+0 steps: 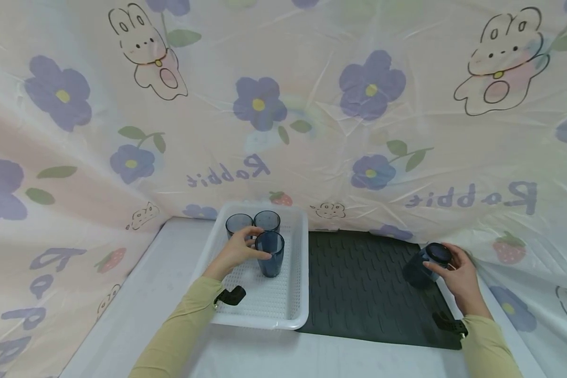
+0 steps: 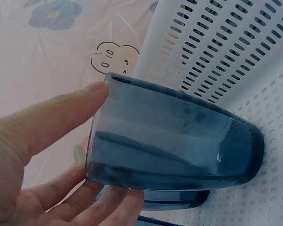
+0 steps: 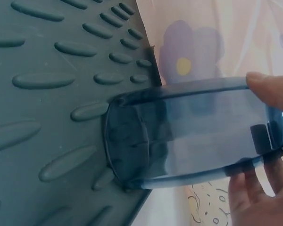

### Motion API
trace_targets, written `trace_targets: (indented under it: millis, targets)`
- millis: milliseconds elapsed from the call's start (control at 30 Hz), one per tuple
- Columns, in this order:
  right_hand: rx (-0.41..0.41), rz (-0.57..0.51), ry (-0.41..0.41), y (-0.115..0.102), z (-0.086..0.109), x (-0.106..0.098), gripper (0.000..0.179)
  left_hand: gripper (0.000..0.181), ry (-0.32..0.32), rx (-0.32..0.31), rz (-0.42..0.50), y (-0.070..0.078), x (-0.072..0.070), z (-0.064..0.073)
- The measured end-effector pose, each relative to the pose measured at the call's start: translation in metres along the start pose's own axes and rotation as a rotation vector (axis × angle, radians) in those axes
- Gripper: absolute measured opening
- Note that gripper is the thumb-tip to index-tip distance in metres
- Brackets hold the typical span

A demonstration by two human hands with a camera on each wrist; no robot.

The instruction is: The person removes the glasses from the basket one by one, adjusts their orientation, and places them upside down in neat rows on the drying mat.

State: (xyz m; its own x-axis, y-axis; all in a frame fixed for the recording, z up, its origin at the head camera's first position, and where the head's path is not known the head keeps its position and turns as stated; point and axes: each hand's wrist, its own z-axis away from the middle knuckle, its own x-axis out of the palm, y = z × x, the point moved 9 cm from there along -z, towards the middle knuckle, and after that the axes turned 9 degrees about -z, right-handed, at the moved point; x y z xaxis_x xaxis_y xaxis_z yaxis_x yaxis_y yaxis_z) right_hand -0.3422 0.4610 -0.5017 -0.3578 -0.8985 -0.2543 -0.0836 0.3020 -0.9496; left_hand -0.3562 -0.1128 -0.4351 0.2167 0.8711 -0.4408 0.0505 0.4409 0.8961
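My left hand (image 1: 238,251) pinches a blue drinking glass (image 1: 270,257) near its rim, thumb on one side and fingers on the other. This glass is upright in the white basket (image 1: 301,294), its base low over the perforated floor. Two more blue glasses stand just behind it, one at the left (image 1: 239,222) and one at the right (image 1: 267,219). My right hand (image 1: 464,278) grips another blue glass (image 3: 198,132) around its base end. That one is upside down and slightly tilted, with its rim at the dark ridged mat (image 1: 359,289).
The mat lies directly right of the basket on a white table (image 1: 156,283). A patterned plastic curtain (image 1: 312,142) with rabbits and purple flowers rises behind and along both sides. Its folds come close to my right hand.
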Motion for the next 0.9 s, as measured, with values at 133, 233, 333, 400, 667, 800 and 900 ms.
trace_targets:
  millis: [133,233,333,400,667,800,900]
  targets:
    - [0.023,-0.042,-0.011,-0.032,0.016,0.008,0.074,0.077,0.005,0.004,-0.028,0.001,0.0,0.0]
    - [0.009,-0.039,-0.045,-0.046,0.021,0.013,0.075,0.077,0.013,0.004,-0.049,0.001,-0.001,0.001]
    - [0.001,-0.033,-0.047,-0.048,0.023,0.014,0.075,0.077,0.016,0.003,-0.057,0.001,-0.001,0.001]
    - [0.004,0.001,-0.031,-0.044,0.022,0.013,0.074,0.078,0.015,0.003,-0.065,0.001,-0.001,0.0]
    - [-0.042,0.041,-0.049,-0.034,0.013,0.013,0.073,0.08,-0.002,0.007,-0.099,0.005,0.0,0.002]
    - [-0.079,0.081,-0.047,-0.009,0.0,0.006,0.075,0.081,-0.006,0.012,-0.166,0.008,0.002,0.004]
    - [-0.082,0.1,-0.042,0.013,-0.012,0.001,0.078,0.081,-0.005,0.038,-0.205,0.011,0.003,0.002]
